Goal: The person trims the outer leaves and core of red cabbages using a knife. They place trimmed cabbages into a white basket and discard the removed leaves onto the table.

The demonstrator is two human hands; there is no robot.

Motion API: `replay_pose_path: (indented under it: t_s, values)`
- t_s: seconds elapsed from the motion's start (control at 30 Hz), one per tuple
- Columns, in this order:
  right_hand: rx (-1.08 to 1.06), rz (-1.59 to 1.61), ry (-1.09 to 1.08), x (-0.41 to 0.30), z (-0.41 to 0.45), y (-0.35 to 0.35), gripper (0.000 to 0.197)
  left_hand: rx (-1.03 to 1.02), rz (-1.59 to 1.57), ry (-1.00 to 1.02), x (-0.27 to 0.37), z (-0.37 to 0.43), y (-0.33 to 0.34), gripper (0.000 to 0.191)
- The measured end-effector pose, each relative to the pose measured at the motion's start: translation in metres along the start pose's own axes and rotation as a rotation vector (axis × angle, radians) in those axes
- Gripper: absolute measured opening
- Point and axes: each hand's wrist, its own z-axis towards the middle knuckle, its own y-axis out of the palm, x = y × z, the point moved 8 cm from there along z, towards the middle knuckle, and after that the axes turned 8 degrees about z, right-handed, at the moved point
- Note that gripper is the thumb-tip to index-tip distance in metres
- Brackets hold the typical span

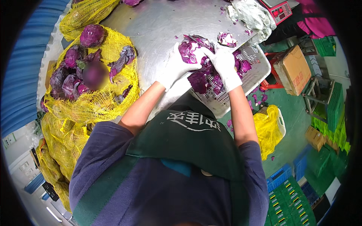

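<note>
Both my hands wear white gloves and meet over a red cabbage (187,52) whose cut side shows purple and white layers. My left hand (176,67) grips it from the left. From the right, my right hand (222,62) presses its fingers on it. A narrow dark strip (199,41) crosses the cabbage's top by my right hand; whether it is a blade or a leaf edge is unclear. Beneath my hands, loose purple leaves (199,82) lie in a white perforated plastic basket (261,66). A cut cabbage piece (227,39) rests on the metal table (152,31) beyond my right hand.
An opened yellow mesh sack (113,97) of red cabbages (92,36) lies left, beside more filled sacks (63,135). A crumpled plastic bag (253,18) and a red scale (280,12) are far right. Leaf scraps (256,97), a cardboard box (294,70) and yellow netting (267,130) are at right.
</note>
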Motion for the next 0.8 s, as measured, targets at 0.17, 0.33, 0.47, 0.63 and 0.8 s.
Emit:
replay_pose_path:
  t_s: [0.17, 0.33, 0.47, 0.63, 0.8]
  values:
    - [-0.115, -0.186, -0.197, 0.002, 0.026, 0.023, 0.034, -0.213, -0.444, 0.31, 0.017, 0.02, 0.003, 0.085]
    - [-0.098, -0.179, -0.102, 0.026, 0.056, 0.034, 0.043, -0.168, -0.437, 0.074, -0.013, 0.037, 0.001, 0.096]
    - [-0.188, 0.132, 0.449, 0.101, 0.062, 0.04, 0.06, -0.237, -0.441, 0.189, 0.01, 0.018, -0.013, 0.089]
    - [0.087, -0.038, 0.091, 0.097, 0.031, 0.033, 0.063, -0.223, -0.284, 0.266, -0.009, 0.025, -0.022, 0.098]
    - [-0.133, 0.102, 0.416, 0.049, -0.009, 0.018, 0.054, -0.165, -0.282, -0.228, -0.006, 0.004, 0.002, 0.109]
